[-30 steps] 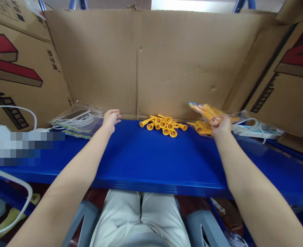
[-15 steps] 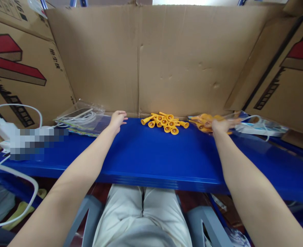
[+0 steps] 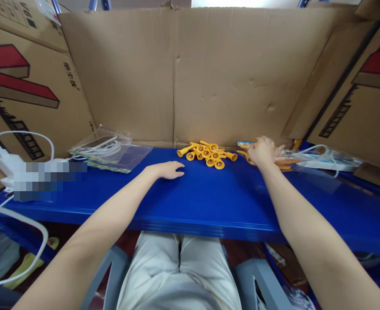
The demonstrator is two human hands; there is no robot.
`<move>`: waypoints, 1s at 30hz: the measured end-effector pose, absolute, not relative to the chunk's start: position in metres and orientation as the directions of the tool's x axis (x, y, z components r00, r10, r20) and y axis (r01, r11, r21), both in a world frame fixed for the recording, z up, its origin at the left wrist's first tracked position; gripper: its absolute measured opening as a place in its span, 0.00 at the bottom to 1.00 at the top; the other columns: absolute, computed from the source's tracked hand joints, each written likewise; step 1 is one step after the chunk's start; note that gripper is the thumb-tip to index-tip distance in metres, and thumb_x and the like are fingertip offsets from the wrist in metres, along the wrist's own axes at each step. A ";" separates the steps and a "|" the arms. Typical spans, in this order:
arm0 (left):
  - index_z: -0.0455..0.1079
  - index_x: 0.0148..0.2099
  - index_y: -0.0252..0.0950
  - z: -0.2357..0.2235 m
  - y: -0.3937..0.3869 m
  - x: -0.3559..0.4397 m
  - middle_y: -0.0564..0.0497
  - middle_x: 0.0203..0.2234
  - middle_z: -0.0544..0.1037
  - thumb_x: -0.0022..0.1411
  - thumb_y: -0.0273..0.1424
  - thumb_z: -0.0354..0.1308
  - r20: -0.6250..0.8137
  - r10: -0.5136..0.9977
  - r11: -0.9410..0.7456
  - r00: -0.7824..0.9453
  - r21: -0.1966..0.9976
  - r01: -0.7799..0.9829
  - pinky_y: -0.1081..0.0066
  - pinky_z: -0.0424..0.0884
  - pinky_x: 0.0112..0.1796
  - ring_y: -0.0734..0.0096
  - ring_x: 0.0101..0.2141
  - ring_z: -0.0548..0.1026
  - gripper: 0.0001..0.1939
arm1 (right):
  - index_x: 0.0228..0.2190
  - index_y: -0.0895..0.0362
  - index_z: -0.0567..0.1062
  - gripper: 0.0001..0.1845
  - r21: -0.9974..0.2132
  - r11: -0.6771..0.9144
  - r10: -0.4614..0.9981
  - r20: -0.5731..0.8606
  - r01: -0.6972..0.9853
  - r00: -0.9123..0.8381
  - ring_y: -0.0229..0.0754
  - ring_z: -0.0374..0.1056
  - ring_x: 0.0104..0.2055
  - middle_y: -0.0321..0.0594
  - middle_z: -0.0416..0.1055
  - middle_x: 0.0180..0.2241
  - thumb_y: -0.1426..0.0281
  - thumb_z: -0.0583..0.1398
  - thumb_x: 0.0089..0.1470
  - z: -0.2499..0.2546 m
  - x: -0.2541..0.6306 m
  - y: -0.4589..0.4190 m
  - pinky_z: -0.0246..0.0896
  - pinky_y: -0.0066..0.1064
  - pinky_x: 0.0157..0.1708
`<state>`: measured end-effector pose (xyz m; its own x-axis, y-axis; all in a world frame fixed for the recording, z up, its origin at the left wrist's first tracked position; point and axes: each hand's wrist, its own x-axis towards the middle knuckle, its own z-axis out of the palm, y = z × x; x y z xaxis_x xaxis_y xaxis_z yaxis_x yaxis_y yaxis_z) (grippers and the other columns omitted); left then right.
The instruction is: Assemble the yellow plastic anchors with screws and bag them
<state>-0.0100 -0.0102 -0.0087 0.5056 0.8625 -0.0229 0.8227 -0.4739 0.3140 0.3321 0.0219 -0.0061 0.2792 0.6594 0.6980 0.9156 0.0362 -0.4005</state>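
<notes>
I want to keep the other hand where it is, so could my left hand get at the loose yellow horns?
Probably yes. Your left hand looks empty, just left of the loose yellow horns, with nothing visible between; your right hand is off to their right.

Bright window light behind the cardboard [image 3: 228, 64]; right hand [image 3: 263, 151] slightly blurred.

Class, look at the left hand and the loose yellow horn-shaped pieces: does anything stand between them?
Nothing visible does: only bare blue surface shows between the left hand and the loose yellow horn-shaped pieces.
</notes>
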 end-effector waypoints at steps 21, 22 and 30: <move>0.59 0.62 0.36 0.003 -0.012 -0.014 0.45 0.62 0.61 0.66 0.36 0.44 0.006 0.932 -0.362 0.363 -0.028 0.932 0.64 0.55 0.58 0.62 0.60 0.60 0.24 | 0.58 0.54 0.65 0.25 -0.168 0.537 0.843 0.092 0.826 -0.530 0.50 0.51 0.64 0.43 0.58 0.61 0.66 0.48 0.61 -0.028 0.209 -0.007 0.26 0.55 0.63; 0.58 0.63 0.35 0.003 -0.009 -0.020 0.43 0.62 0.60 0.66 0.35 0.44 0.055 0.961 -0.268 0.270 -0.044 0.962 0.59 0.54 0.58 0.59 0.61 0.58 0.25 | 0.58 0.54 0.65 0.25 -0.170 0.539 0.842 0.097 0.825 -0.531 0.50 0.52 0.64 0.43 0.58 0.61 0.66 0.48 0.61 -0.028 0.209 -0.007 0.26 0.55 0.63; 0.62 0.60 0.28 -0.001 0.017 -0.079 0.30 0.58 0.63 0.63 0.33 0.48 0.046 0.910 0.407 -0.411 0.084 0.910 0.47 0.61 0.52 0.44 0.58 0.61 0.25 | 0.57 0.53 0.66 0.24 -0.169 0.550 0.835 0.104 0.818 -0.540 0.49 0.53 0.63 0.42 0.59 0.60 0.66 0.48 0.61 -0.032 0.210 -0.004 0.30 0.53 0.64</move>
